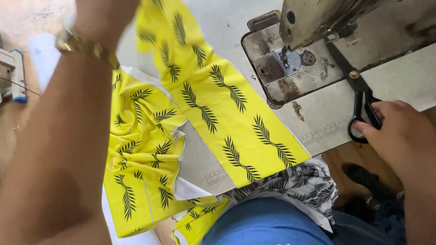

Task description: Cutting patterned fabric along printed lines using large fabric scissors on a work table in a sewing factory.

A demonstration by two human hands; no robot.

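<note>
At the sewing machine (318, 27) | left hand (102, 13) lifts yellow leaf-print fabric (213, 100) clear of the tabletop (408, 77), grip unseen | right hand (399, 131) closes on black scissors (361, 97) handles.

Sewing machine (318, 27) at far right of table (408, 81) — needle plate (277, 66) beneath machine head. Scissors (361, 97) on table right of plate, handles toward near edge; right hand (399, 131) at handles, fingertip touching one loop. Fabric strip (227, 109) runs diagonally from raised left hand (102, 16) at far left down across table to near edge. Bunched fabric (141, 154) left of strip — hanging over table's left side. Second cloth (299, 181) on lap below near edge.
</note>
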